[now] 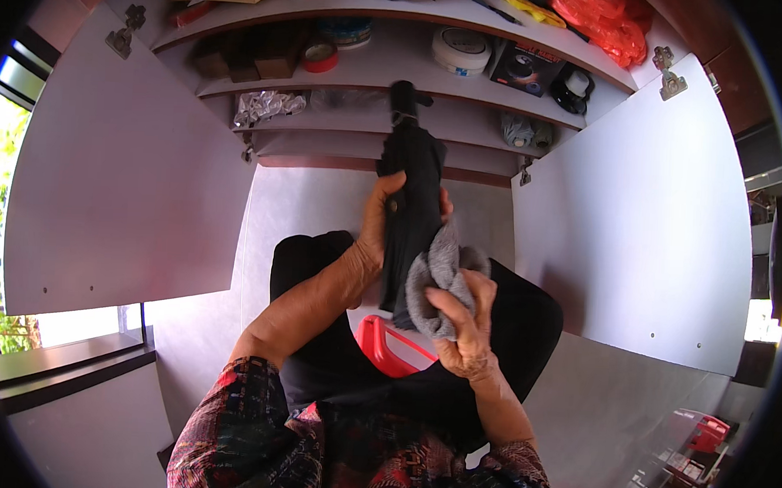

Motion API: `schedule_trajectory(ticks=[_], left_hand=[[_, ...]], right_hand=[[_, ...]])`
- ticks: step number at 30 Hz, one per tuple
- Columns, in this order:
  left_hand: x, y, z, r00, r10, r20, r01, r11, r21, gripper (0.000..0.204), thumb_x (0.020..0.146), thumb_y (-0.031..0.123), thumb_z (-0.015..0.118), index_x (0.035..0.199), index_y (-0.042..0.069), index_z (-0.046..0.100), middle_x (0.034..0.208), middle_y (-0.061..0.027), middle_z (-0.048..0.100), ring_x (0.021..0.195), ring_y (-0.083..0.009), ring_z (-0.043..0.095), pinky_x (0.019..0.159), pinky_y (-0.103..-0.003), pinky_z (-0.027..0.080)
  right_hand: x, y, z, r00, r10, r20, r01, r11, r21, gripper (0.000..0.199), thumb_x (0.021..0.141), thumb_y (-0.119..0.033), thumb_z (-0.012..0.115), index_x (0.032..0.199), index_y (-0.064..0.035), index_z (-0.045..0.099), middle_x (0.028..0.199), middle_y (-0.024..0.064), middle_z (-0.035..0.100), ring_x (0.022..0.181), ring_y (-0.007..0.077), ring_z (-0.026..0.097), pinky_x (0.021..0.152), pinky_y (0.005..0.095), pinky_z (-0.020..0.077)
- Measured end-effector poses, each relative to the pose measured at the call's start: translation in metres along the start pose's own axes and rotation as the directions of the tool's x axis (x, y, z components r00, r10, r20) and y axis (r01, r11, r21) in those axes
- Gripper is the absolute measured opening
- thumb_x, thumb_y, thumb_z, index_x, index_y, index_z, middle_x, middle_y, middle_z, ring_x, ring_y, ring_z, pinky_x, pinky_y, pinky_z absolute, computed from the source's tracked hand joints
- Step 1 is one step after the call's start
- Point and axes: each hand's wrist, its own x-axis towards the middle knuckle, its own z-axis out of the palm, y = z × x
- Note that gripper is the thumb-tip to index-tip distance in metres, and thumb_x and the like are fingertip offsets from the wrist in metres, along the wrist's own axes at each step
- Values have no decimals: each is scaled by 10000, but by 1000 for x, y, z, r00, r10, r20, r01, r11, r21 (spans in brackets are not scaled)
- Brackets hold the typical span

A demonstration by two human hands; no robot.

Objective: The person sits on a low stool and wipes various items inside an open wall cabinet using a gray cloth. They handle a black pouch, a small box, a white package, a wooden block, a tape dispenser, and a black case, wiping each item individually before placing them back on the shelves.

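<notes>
Watching remotely, I see the left hand (380, 219) wrapped round a folded black umbrella (414, 214) that extends beyond it; the right hand (468, 328), half-curled, grips a grey cloth (440, 268) at the umbrella's near end; I judge this wiping, the next stroke calling for a steady left hold.

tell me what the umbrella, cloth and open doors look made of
Umbrella: matte black fabric, probably synthetic, judging by its soft folds.
Cloth: grey, fuzzy textile, perhaps terry or microfibre; it bunches softly.
Doors: flat, pale, smooth panels with a soft sheen, possibly laminated or painted board.
</notes>
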Motion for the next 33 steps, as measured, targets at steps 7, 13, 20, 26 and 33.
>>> schedule_trajectory(ticks=[7,13,20,26,33], left_hand=[[-10,-12,-20,976,-150,-155,164,983,83,528,750,397,549,1087,-10,559,1004,-182,614,879,-289,627,829,-365,515],[-12,-17,-26,885,-465,4,463,882,85,540,780,412,550,1139,10,532,1047,-169,609,864,-293,627,750,-427,536],[2,-29,-17,864,-364,-348,462,848,259,427,751,308,598,1048,7,542,908,-135,593,806,-239,602,784,-381,504],[53,-27,-35,962,-127,-241,248,777,578,407,729,171,602,1098,20,518,918,-95,585,825,-235,575,826,-363,472],[149,-4,-28,870,378,-317,142,424,895,632,637,161,770,1154,-37,466,1004,-136,590,863,-215,592,784,-337,497]], right_hand=[[46,29,4,995,78,54,-77,997,-19,413,748,-94,625,1154,-122,556,1140,170,407,1026,366,427,871,442,379],[60,80,-1,952,287,-110,-293,955,-46,391,787,-8,532,1170,-81,510,1083,187,429,957,360,480,875,360,406],[37,120,-45,628,715,-309,-468,663,583,305,884,-91,510,1182,-26,496,1046,72,568,940,167,538,824,283,434],[33,99,-68,476,836,-274,-292,444,847,246,888,-83,501,1115,2,548,1005,60,602,879,143,573,796,281,463],[22,100,-67,583,774,-247,-396,536,746,303,889,-105,516,1158,36,508,1024,59,575,915,120,521,833,239,408]])
